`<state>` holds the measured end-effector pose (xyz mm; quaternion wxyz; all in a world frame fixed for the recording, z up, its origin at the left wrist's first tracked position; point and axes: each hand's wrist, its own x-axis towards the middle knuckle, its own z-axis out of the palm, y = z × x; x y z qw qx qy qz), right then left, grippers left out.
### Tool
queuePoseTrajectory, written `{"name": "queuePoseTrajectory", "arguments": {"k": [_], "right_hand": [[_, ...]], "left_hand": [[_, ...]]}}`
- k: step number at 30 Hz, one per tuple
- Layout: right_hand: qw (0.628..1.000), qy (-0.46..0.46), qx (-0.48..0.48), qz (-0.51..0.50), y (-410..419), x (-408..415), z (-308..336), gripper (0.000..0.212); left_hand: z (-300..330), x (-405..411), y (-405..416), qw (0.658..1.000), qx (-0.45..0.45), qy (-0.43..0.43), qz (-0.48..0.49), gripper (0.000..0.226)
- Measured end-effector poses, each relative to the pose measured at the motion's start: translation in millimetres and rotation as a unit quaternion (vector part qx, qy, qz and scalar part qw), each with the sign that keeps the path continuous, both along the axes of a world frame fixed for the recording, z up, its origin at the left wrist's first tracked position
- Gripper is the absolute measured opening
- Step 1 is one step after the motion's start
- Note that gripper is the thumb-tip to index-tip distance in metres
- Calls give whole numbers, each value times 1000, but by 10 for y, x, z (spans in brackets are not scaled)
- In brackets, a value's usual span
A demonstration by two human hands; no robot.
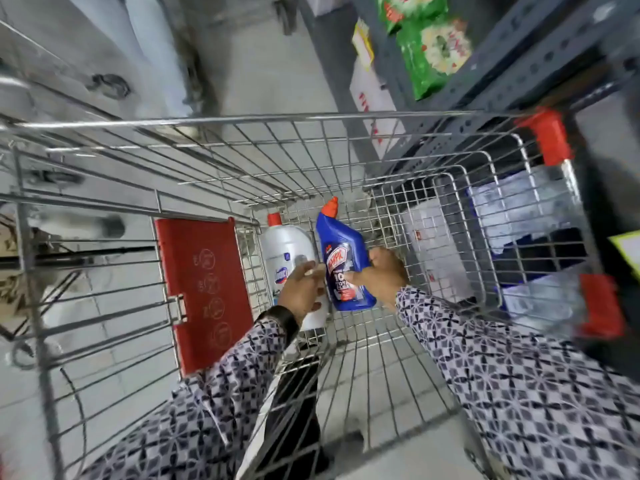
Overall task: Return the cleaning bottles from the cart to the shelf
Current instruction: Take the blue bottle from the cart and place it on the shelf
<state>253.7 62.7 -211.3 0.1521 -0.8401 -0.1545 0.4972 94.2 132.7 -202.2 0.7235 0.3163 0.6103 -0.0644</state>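
Note:
Two cleaning bottles lie side by side in the bottom of a wire shopping cart (242, 123). The white bottle (285, 249) with a red cap is on the left, and my left hand (302, 291) grips its lower half. Beside it lies the blue bottle (341, 254) with an orange-red cap pointing away from me. My right hand (379, 271) is closed around the blue bottle's right side near the label. Both patterned sleeves reach down into the cart.
A red child-seat flap (204, 289) stands at the cart's left inner wall. A grey metal shelf (519, 64) rises on the right with green packets (433, 53) on it and white boxes (370, 95) lower down. More wire carts (69, 150) are nested on the left.

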Motion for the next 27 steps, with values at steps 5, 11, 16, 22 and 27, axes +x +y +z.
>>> {"name": "queuePoseTrajectory", "arguments": {"k": [5,11,16,22,27], "right_hand": [[980,66,150,-109,-315,15,1065,31],[913,32,356,-197,-1176,-90,2727,22],[831,-91,491,-245,-2377,-232,4319,28],[753,-260,555,-237,-3837,-440,5778,27],[670,-384,584,-252,-4798,-708,6564,37]], "left_hand": [[978,65,-77,988,38,-146,-30,26],[2522,106,-600,940,167,-275,-109,19],[3969,328,-1479,866,204,-424,-168,40],[5432,640,-2699,736,270,-569,-247,37],[6392,726,-3549,623,291,-655,-313,42]]}}
